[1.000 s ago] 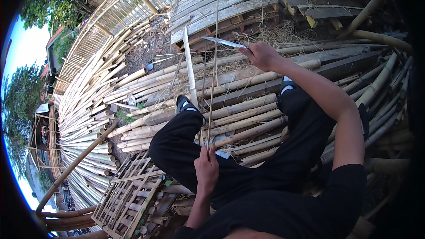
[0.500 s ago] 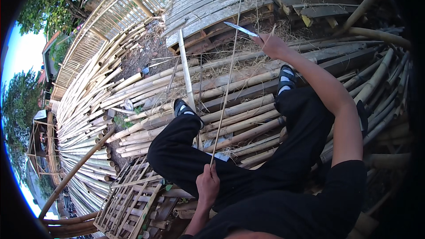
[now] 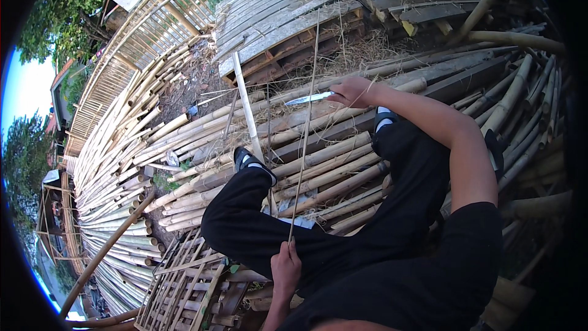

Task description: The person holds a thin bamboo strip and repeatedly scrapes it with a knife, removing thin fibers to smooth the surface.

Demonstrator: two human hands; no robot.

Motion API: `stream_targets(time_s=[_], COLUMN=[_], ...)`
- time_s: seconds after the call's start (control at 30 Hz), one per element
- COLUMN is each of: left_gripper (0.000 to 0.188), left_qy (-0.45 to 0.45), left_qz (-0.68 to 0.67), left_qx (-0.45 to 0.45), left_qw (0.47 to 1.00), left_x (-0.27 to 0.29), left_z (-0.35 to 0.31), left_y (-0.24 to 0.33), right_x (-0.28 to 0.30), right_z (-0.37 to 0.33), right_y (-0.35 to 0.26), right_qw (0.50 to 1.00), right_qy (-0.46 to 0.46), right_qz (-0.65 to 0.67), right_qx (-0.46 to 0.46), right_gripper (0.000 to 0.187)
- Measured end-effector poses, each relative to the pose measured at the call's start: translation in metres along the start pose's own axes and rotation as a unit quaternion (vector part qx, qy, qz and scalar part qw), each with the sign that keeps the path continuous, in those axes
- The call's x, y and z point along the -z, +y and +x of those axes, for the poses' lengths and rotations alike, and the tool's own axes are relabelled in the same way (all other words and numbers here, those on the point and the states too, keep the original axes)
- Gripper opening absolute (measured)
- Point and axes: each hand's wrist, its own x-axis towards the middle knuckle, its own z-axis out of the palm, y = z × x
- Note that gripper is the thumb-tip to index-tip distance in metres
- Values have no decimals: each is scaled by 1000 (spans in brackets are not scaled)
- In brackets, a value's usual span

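Just lowered: silver-bladed knife (image 3: 320, 96), fingers grasping, right hand (image 3: 354, 92) | thin tan bamboo strip (image 3: 301, 167), fingers grasping, left hand (image 3: 286, 266) | blade overlapping, contact unclear

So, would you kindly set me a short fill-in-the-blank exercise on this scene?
1. The right hand holds the knife, whose tip points to the picture's ____ side.
2. Gripped by the left hand, the thin strip runs ____ the picture, not down it.
3. The person's trousers are ____ in colour.
4. The pallet is made of ____.

Missing words: left; up; black; wood.
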Motion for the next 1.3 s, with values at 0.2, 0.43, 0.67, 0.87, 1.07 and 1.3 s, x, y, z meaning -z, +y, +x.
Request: stream_targets(time_s=[0.2,0.43,0.67,0.87,1.07,1.3], left_gripper=[24,22,21,20,22,24], left_qy=[-14,-13,-22,-7,-44,-53], left_qz=[-4,-22,-24,-17,-24,-31], left_qx=[-7,-18,-22,-16,1,13], left_qw=[1000,999,999,1000,999,998], left_x=[-2,2,0,-1,5,5], left_z=[6,5,7,5,6,15], left_y=[-6,-6,-9,-13,-5,-5], right_x=[23,1,-5,-8,21,-14], right_z=[-1,2,-1,-12,-1,12], right_y=[57,57,50,-9,103,68], right_qw=[976,973,977,999,980,878], right_qy=[56,131,37,-33,30,-1], right_qz=[-13,127,134,13,-103,338], right_qx=[-212,-144,-160,-6,-170,-338], right_gripper=[52,53,49,39,47,55])
